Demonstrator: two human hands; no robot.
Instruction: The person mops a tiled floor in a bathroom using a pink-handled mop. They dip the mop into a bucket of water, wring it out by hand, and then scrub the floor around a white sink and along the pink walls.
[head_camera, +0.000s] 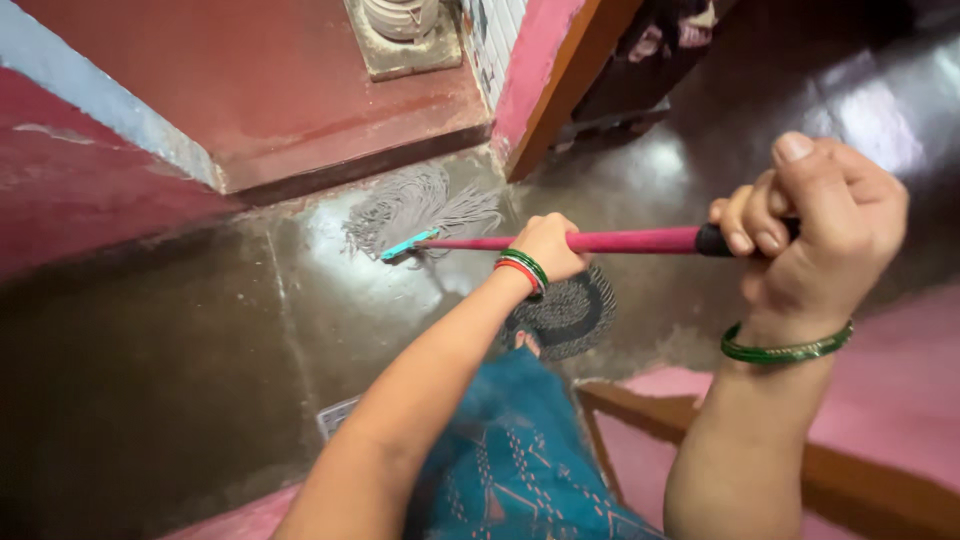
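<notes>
A person's right hand (820, 225) closes in a fist around the black grip at the top of a pink-handled mop (600, 241), thumb up, while the left hand (548, 246) wraps the shaft lower down — a two-point hold that seems meant to steer and press the mop from above. Green bangles ring both wrists, with a red one on the left. The grey string mop head (420, 205), clipped in a teal holder, lies splayed flat on the wet, glossy dark floor (180, 350), pushed up against the maroon step (330, 110) at the corner of a pink wall. A small round woven mat (565, 312) sits under the handle, by the person's foot and teal patterned garment (510, 450). A white vessel stands on a pale square base (405, 50) on the step. No labels or signs can be made out.
</notes>
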